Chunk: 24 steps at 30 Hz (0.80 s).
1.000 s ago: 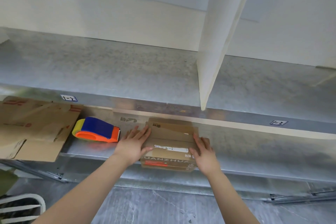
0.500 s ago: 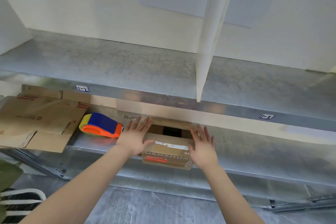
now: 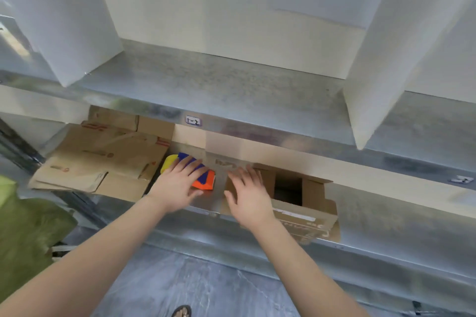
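A small cardboard box (image 3: pixel 304 210) sits at the front of the lower metal shelf (image 3: pixel 386 211) with its top flaps standing open and a dark gap showing inside. My right hand (image 3: pixel 247 193) lies with straight fingers against the box's left flap. My left hand (image 3: pixel 180 183) rests over a tape dispenser (image 3: pixel 206 180) in orange, blue and yellow, fingers spread across its top. Whether those fingers curl round it is not clear.
Flattened cardboard boxes (image 3: pixel 103 162) lie on the lower shelf to the left. The upper metal shelf (image 3: pixel 231 90) carries white dividers (image 3: pixel 386 64) and small labels (image 3: pixel 193 121). A green object (image 3: pixel 23 234) is at the lower left, grey floor below.
My left hand left the box and moved left onto the tape dispenser. My right hand shifted to the box's left side. The box's flaps sprang open. The camera swung left.
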Tool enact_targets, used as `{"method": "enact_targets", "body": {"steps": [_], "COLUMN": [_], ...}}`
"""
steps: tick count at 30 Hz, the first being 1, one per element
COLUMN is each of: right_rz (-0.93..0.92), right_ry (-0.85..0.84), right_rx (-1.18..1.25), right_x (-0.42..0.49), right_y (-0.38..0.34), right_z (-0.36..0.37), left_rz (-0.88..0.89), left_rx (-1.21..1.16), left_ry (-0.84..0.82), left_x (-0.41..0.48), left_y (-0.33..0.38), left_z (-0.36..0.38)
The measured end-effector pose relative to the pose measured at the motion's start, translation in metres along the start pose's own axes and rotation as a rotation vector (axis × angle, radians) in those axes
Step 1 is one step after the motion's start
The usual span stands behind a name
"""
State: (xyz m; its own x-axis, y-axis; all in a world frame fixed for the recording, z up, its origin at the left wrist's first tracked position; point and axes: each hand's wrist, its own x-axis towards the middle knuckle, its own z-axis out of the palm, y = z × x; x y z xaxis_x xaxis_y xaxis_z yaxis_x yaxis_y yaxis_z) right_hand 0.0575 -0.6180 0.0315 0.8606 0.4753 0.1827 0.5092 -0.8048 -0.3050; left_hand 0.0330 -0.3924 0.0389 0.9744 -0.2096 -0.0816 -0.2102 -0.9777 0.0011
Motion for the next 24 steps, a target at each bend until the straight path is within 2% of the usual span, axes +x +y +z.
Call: {"method": "enact_targets", "body": {"steps": [4, 7, 10, 14, 16, 24], "right_rz": [0.046, 0.196, 0.274, 0.382, 0.428, 0.496], "right_ry": [-0.070, -0.140, -0.233, -0.283, -0.300, -0.331], "right_rx": [0.041, 0.065, 0.076, 0.050, 0.040, 0.057], "right_x": [0.028, 0.045, 0.040, 0.046, 0.046, 0.047], "right_y": [-0.033, -0.045, -0.031, -0.026, -0.020, -0.015], "right_z": [0.041, 0.073, 0.083, 0.096, 0.099, 0.111], "left_rz": [0.023, 0.081, 0.142, 0.168, 0.179, 0.129], "left_rx": [0.004, -0.049, -0.076, -0.135, -0.217, -0.337], "left_ry": [0.006, -0.045, -0.032, -0.179, -0.197, -0.228], "left_x": [0.010, 0.032, 0.048, 0.070, 0.074, 0.080], "left_y": [-0.051, -0.086, -0.079, -0.086, -0.088, -0.097], "left_z": [0.006, 0.015, 0.017, 0.030, 0.037, 0.044]}}
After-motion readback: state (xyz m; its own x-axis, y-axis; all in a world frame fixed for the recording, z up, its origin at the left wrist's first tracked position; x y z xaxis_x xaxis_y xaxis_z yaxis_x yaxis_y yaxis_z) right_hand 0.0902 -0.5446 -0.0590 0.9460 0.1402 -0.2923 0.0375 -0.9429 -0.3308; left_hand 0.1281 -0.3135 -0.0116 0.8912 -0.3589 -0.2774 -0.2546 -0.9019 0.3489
